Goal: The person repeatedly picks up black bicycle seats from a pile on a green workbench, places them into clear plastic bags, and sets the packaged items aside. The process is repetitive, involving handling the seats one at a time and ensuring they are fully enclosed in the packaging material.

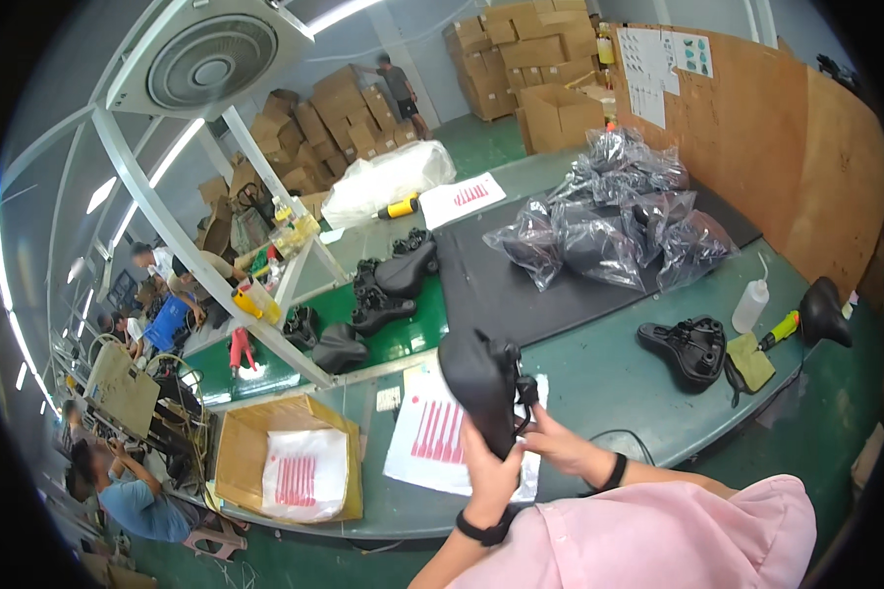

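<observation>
I have the left hand (494, 473) wrapped around the narrow nose of the black saddle (476, 383), clamped. Right hand (552, 444) is at the underside hardware (523, 389) near the nose; looks like contact, but I can't tell how firmly its fingers close.

Saddle is in front of the wearer's pink shirt (648, 540), over the printed white sheets (424, 432) on the green bench (604, 368). Can't judge the clearance. My read: nose grip leaves the broad shell uncovered, and the second hand steadies the hardware side. Sheets sit directly below, probably for easy reach; the carton (238, 454) to the left has similar ones inside.

Orientation: long axis runs steeply, near upright in view, slightly tilted. Wide rear is up and away, nose down toward the wearer. Smooth top faces left, hardware right. Far-side dark mat (491, 309) carries plastic-wrapped saddles (604, 240), likely kept together off the near working edge.
</observation>
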Available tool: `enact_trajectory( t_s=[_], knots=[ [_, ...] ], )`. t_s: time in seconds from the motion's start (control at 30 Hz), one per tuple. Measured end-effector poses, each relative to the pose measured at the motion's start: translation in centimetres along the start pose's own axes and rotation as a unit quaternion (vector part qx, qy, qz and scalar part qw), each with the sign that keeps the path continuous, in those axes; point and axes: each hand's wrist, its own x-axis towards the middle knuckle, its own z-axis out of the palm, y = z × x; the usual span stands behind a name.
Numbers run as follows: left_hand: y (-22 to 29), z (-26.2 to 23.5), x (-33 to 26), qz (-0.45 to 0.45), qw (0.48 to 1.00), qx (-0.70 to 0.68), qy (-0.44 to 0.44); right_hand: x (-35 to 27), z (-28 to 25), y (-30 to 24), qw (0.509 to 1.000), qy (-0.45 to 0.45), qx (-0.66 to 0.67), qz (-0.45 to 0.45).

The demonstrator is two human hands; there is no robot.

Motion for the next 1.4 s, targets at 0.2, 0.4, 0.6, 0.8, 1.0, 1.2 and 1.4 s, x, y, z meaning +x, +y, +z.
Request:
enact_trajectory(
  t_s=[0.2, 0.4, 0.6, 0.8, 1.0, 1.2, 1.4],
  knots=[
    [4.3, 1.8, 0.2, 0.090, 0.973, 0.153, -0.146, 1.6, -1.5, -3.3, 0.971, -0.070, 0.225, 0.027],
    [4.6, -2.7, 7.7, 0.115, 0.943, 0.293, -0.111, -1.6, -3.0, -1.4, 0.923, -0.193, 0.291, 0.165],
    [0.1, -2.8, 11.3, 0.040, 0.952, 0.160, -0.259, -3.9, -5.3, -1.1, 0.913, -0.141, 0.298, 0.239],
    [-13.5, -0.3, 8.7, -0.155, 0.963, 0.054, -0.213, -3.7, -12.9, -0.7, 0.954, 0.079, -0.287, 0.041],
    [-15.3, 8.9, -2.3, -0.036, 0.904, 0.356, -0.235, -3.6, -17.2, 0.8, 0.711, 0.265, -0.651, 0.017],
    [-19.9, 9.2, -3.1, -0.040, 0.893, 0.356, -0.272, -3.4, -16.2, 2.7, 0.759, 0.326, -0.551, 0.119],
    [-22.6, 5.0, -1.2, -0.238, 0.930, 0.138, -0.242, -3.6, -18.8, 4.4, 0.904, 0.306, -0.297, -0.001]
  ],
)
